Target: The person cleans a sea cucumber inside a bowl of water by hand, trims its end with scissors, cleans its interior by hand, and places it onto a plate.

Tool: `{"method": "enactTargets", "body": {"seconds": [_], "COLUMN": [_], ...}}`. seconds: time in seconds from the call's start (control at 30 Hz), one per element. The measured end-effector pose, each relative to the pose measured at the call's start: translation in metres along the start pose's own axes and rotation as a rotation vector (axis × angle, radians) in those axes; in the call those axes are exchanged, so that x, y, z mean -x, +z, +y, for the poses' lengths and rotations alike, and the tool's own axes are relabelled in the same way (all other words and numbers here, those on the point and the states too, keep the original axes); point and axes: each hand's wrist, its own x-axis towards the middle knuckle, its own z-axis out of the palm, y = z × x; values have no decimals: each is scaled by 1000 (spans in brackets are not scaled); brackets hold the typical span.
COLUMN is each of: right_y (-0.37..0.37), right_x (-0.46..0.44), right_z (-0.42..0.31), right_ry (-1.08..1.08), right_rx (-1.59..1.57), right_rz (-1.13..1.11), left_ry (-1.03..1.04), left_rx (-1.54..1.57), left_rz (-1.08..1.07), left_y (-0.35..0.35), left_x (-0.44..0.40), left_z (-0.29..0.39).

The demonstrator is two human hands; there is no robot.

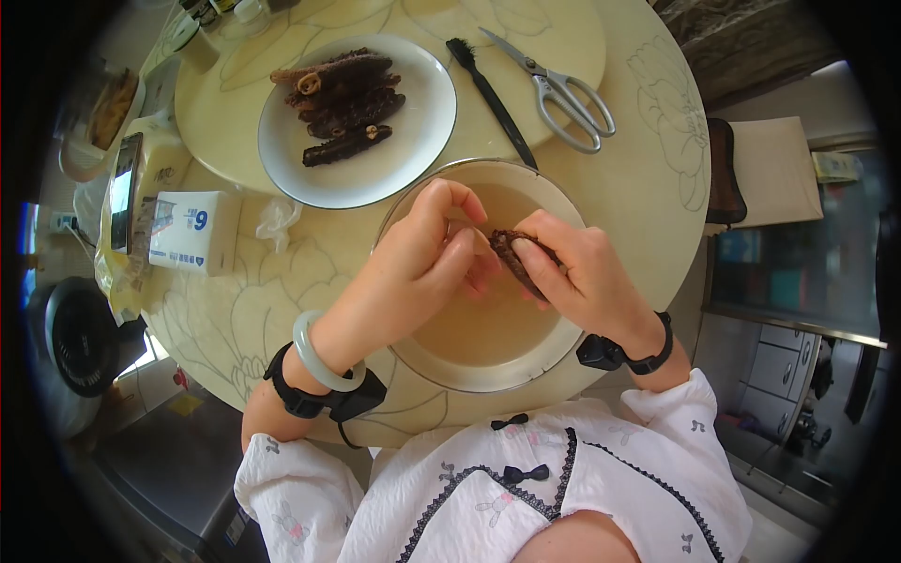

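Note:
My right hand [580,267] is closed around a dark brown, bumpy sea cucumber [516,255], with the thumb pressed along its side. It is held above a white enamel basin [563,349] of cloudy, tan water. Just left of its tip, my left hand [436,246] hovers over the same basin, fingers loosely curled and apart, with nothing visible in them. Some of the left fingertips are partly hidden behind the hand. Beyond the basin, several more sea cucumbers [349,101] lie on a white plate [427,141].
A black-handled brush [490,101] and scissors [554,89] lie behind the basin on the table's raised round top. To the left are a tissue pack [195,232], a crumpled clear plastic piece [278,223] and a phone [125,192]. A chair [774,174] stands at right.

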Motion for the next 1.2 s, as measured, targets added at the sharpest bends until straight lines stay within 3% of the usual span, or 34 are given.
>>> {"method": "enactTargets", "body": {"seconds": [0.13, 0.2, 0.37, 0.43, 0.63, 0.83, 0.9, 1.2], "right_y": [0, 0, 1, -2, -10, -14, -10, -11], "right_x": [0, -1, 4, 5, 4, -2, -4, -6], "right_z": [3, 2, -1, -6, -12, -14, -14, -15], "right_ry": [-42, -71, -93, 58, 64, 14, 22, -16], "right_rx": [-9, 45, 94, -44, -170, 9, -61, -13], "right_rz": [58, 80, 88, 8, -72, -123, -94, -26], "left_ry": [134, 96, 41, 31, -18, -72, -75, -14], "left_rx": [-230, 29, 162, 185, 321, 529, 643, 645], "left_rz": [-48, -132, -104, -92, -90, -35, 3, -4], "left_y": [-2, 2, 6, 6, 2, 7, 9, 10], "left_x": [1, 1, -1, -1, -2, -1, -3, -1], "left_z": [-8, -7, -5, -4, -12, -15, -22, -24]}}
